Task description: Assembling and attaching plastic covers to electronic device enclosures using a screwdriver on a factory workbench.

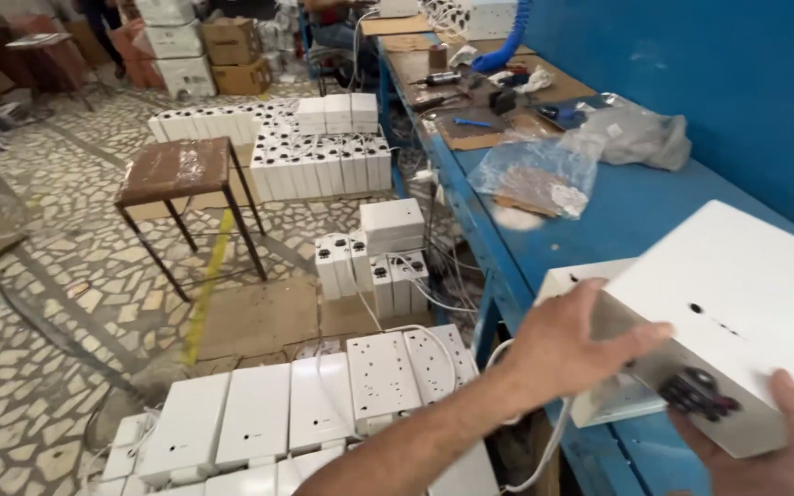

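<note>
Both hands were bare, without gloves, rings or a watch: the left hand [573, 342] came in on an unsleeved, hairy forearm from seven o'clock, while only the thumb side of the right hand [774, 439] showed at five o'clock.

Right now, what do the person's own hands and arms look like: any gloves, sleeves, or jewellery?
Both hands are bare, with no gloves. The left hand shows no ring or watch, and its forearm is uncovered, with no sleeve in view down to the frame's bottom edge. Only part of the right hand shows at the lower right corner, also ungloved; its arm is out of view.
</note>
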